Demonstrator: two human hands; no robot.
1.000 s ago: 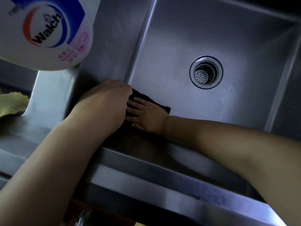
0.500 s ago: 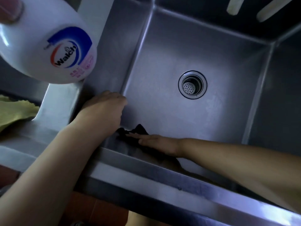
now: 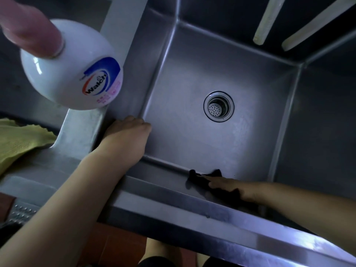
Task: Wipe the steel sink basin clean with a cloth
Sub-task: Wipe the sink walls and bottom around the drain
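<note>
1. The right hand (image 3: 226,186) presses the dark cloth (image 3: 200,178) with straight fingers against the near wall of the sink basin (image 3: 192,135), just above the seam with the floor. One second ago it worked in the near left corner; now it has slid along the near edge toward the middle.
2. This suggests that the corner is finished and the near wall is in progress.
3. The left hand (image 3: 128,132) stays braced at the near left corner; its fingers curl downward and hold nothing.
4. Farther, the drain (image 3: 218,106) is not yet reached, so the floor and the far walls probably remain.
</note>
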